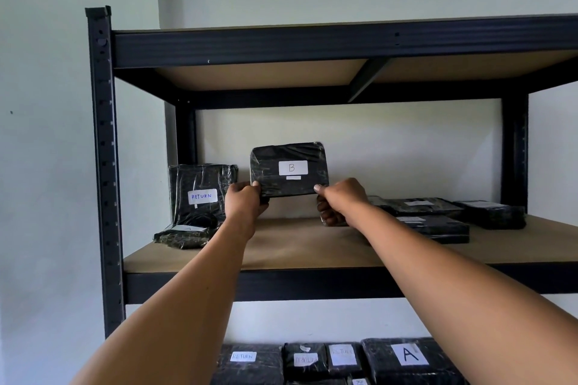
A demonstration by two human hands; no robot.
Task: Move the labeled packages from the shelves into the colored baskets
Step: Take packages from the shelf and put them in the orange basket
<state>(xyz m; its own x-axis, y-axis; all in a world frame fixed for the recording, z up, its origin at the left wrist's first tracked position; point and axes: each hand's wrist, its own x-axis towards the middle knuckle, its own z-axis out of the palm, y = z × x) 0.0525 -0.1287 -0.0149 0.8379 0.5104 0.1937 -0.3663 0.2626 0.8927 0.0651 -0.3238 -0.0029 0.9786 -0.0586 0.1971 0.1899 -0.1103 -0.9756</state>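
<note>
Both hands, our left hand (pixel 242 201) and right hand (pixel 339 201), pinch glossy black film-wrapped rectangular package B (pixel 289 169) above the fibreboard shelf (pixel 281 247).

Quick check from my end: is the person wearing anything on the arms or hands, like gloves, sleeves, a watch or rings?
Nothing worn shows. The left hand and right hand are bare, with no gloves, and both forearms are uncovered right down to the bottom edge of the picture, with no sleeve in sight. No watch, bracelet or strap on either wrist. No ring shows on the visible fingers.
</note>
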